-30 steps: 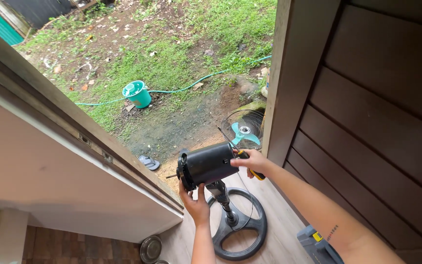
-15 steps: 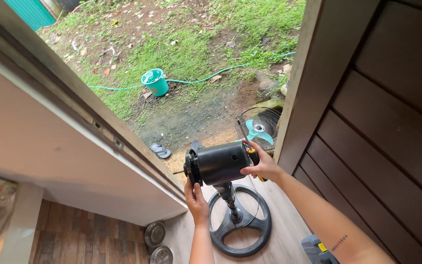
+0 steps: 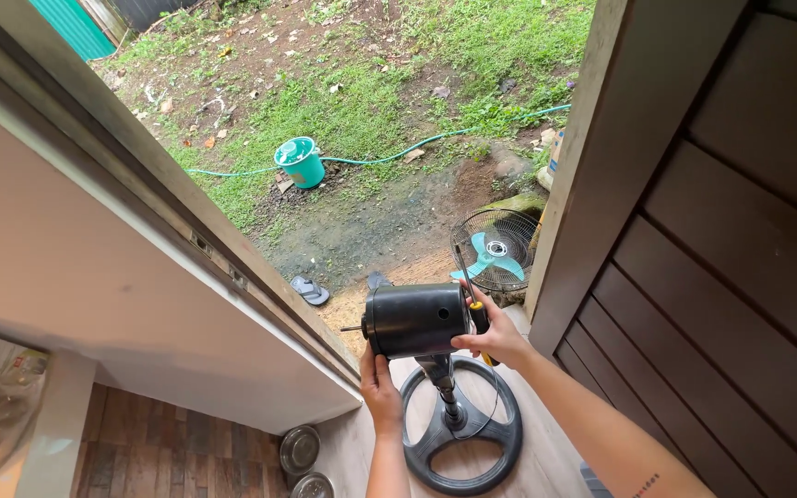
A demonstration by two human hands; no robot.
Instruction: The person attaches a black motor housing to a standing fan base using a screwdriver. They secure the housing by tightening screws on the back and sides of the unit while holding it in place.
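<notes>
Motor housing (image 3: 417,319) on top of a pole, above the round base (image 3: 461,428) standing on the floor (image 3: 546,461) by the doorway. Left hand (image 3: 380,387) under the housing's near-left end, touching it; right hand (image 3: 495,337) at its right end, with a screwdriver (image 3: 480,318) held against it. Fan cage with blades (image 3: 495,249) beyond the housing, outside, just left of the door post (image 3: 583,175). Sandal (image 3: 310,291) on the ground left of the cage. Bucket (image 3: 300,162) farther out on the grass, with a hose (image 3: 417,145) running behind it from left to right. Two round bowls (image 3: 299,449) on the floor left of the base, near the wall (image 3: 94,304).
</notes>
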